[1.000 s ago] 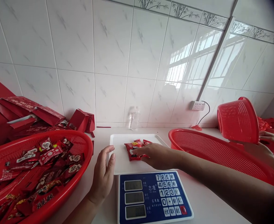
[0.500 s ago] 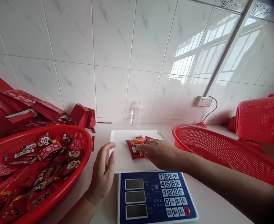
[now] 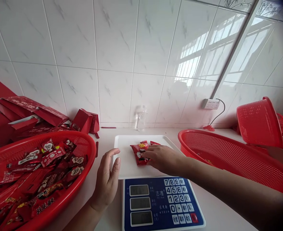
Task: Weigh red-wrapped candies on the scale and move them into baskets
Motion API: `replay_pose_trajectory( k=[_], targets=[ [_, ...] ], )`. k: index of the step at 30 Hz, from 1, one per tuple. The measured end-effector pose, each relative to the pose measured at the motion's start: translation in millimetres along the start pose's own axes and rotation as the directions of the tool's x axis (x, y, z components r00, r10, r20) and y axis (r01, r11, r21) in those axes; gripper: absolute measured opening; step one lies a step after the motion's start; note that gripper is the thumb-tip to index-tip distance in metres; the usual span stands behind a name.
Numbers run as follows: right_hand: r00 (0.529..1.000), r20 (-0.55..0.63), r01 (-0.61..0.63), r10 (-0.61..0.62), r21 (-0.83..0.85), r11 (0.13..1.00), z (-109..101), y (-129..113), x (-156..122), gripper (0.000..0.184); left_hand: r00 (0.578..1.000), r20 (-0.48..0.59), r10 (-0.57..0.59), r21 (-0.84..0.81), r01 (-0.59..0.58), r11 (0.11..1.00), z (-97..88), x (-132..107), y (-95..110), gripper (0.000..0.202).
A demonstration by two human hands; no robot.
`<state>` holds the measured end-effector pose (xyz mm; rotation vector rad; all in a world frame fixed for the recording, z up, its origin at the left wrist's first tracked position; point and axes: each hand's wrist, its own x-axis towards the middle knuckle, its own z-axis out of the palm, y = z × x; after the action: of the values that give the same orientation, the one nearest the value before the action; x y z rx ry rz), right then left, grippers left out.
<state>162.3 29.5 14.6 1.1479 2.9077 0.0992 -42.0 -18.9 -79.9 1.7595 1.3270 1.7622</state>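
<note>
A white weighing tray (image 3: 125, 170) sits on a blue-faced digital scale (image 3: 159, 205). Several red wrapped snack packets (image 3: 139, 154) lie together near the tray's middle. My right hand (image 3: 163, 157) reaches over from the right, its fingers curled onto these packets; its fingertips are partly hidden. At the tray's left edge is my left hand (image 3: 107, 179), open and holding nothing, thumb and fingers apart. To its left, a red plastic basket (image 3: 90, 154) holds many red snack packets of different kinds.
A long red basket (image 3: 187, 136) stands at the right. Beyond it another person's hand (image 3: 279, 154) is by a tilted red basket (image 3: 257, 122). Red cardboard boxes (image 3: 35, 112) lie back left. A clear bottle (image 3: 142, 118) and a power strip (image 3: 211, 104) are at the tiled wall.
My hands have hardly moved; the right fingers still rest on the packets. At the far right, the tilted red basket has shifted left, and more of the other person's hands shows.
</note>
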Motion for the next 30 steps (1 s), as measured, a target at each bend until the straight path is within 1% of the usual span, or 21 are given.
replay_pose_trajectory(
  k=[4, 8, 11, 13, 15, 16, 17, 18, 20, 21, 22, 23, 24, 26, 28, 30],
  targets=[
    [1.0, -0.026, 0.011, -0.012, -0.029, 1.0, 3, -2, 2, 0.028, 1.0, -0.012, 0.002, 0.003, -0.002, 1.0, -1.3, 2, 1, 0.029],
    [0.994, -0.095, 0.04, -0.048, -0.078, 0.996, 10, -3, 5, 0.025, 0.998, 0.0, 0.061, 0.038, -0.061, 0.997, -3.0, 3, 3, 0.026],
    [0.979, -0.194, 0.043, -0.063, -0.105, 0.994, 12, -1, 8, 0.023, 0.994, 0.006, 0.112, 0.062, -0.112, 0.992, -4.3, 3, 4, 0.023],
    [0.954, -0.293, 0.027, -0.058, -0.108, 0.994, 10, 0, 9, 0.024, 0.99, 0.017, 0.138, 0.067, -0.139, 0.988, -5.2, 3, 6, 0.022],
    [0.921, -0.384, 0.02, -0.057, -0.101, 0.995, 3, 1, 10, 0.025, 0.988, 0.034, 0.151, 0.066, -0.153, 0.986, -6.3, 4, 8, 0.026],
    [0.901, -0.427, 0.033, -0.073, -0.099, 0.995, -1, 0, 9, 0.025, 0.987, 0.042, 0.152, 0.067, -0.155, 0.986, -7.2, 5, 10, 0.028],
    [0.871, -0.478, 0.067, -0.112, -0.111, 0.992, -5, -2, 9, 0.025, 0.987, 0.049, 0.152, 0.069, -0.156, 0.985, -8.3, 5, 12, 0.031],
    [0.831, -0.528, 0.118, -0.176, -0.142, 0.983, -8, -6, 7, 0.025, 0.986, 0.062, 0.155, 0.069, -0.159, 0.985, -9.5, 6, 14, 0.034],
    [0.722, -0.593, 0.247, -0.357, -0.261, 0.933, -14, -15, 3, 0.026, 0.979, 0.099, 0.179, 0.046, -0.184, 0.982, -12.4, 7, 18, 0.041],
    [0.663, -0.599, 0.305, -0.45, -0.332, 0.892, -16, -20, 1, 0.027, 0.973, 0.124, 0.194, 0.019, -0.198, 0.98, -13.6, 7, 21, 0.044],
    [0.616, -0.587, 0.35, -0.526, -0.394, 0.85, -16, -26, -1, 0.028, 0.966, 0.153, 0.208, -0.021, -0.208, 0.978, -14.5, 7, 23, 0.045],
    [0.589, -0.563, 0.383, -0.58, -0.437, 0.814, -16, -31, -3, 0.028, 0.961, 0.174, 0.214, -0.074, -0.204, 0.976, -14.9, 7, 24, 0.044],
    [0.569, -0.543, 0.406, -0.617, -0.467, 0.785, -14, -35, -4, 0.028, 0.962, 0.188, 0.199, -0.131, -0.176, 0.976, -14.7, 7, 26, 0.042],
    [0.544, -0.525, 0.429, -0.654, -0.495, 0.755, -10, -40, -4, 0.025, 0.972, 0.204, 0.115, -0.24, -0.064, 0.969, -13.0, 7, 26, 0.037],
    [0.54, -0.535, 0.446, -0.649, -0.473, 0.76, -5, -41, -4, 0.023, 0.979, 0.203, 0.011, -0.325, 0.057, 0.944, -10.5, 8, 25, 0.033],
    [0.553, -0.585, 0.462, -0.593, -0.377, 0.803, -1, -40, -3, 0.022, 0.978, 0.2, -0.064, -0.385, 0.139, 0.912, -8.8, 9, 24, 0.032]
  ],
)
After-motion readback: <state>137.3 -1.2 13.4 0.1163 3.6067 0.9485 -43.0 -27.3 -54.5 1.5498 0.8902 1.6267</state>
